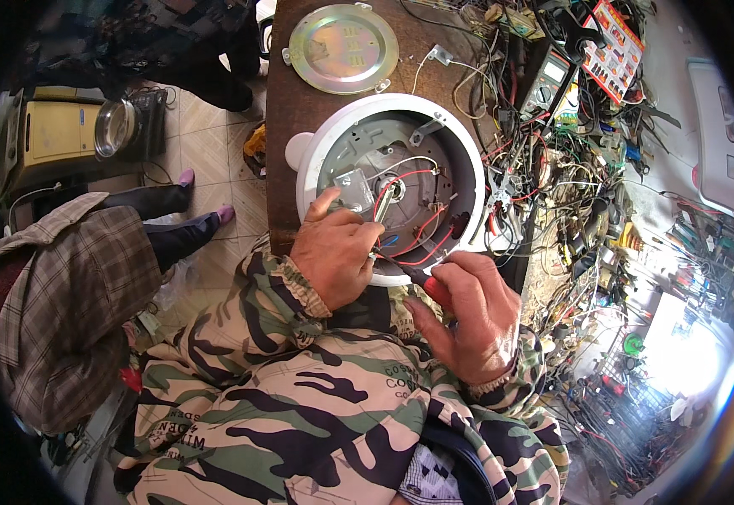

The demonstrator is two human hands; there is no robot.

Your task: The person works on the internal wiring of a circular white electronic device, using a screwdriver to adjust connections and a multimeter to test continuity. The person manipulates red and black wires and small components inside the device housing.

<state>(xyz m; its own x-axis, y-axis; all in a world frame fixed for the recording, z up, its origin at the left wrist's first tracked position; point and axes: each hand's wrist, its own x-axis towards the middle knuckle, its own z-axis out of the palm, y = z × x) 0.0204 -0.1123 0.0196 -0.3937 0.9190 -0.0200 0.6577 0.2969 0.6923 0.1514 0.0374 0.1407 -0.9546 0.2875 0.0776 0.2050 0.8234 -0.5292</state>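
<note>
A round white appliance housing lies open on the wooden bench, showing a grey metal interior, red and white wires and a small clear part. My left hand is at its lower-left inner edge, fingers curled on the wires near a thin silver piece. My right hand is at the lower-right rim, closed on a red-and-black handled tool, whose tip is among the wires. Exactly which wire my left fingers pinch is hard to make out.
A gold metal disc lies on the bench. A multimeter, tangled cables and tools crowd the right side. At left, a person in a plaid coat and another in dark clothes are near a yellow appliance.
</note>
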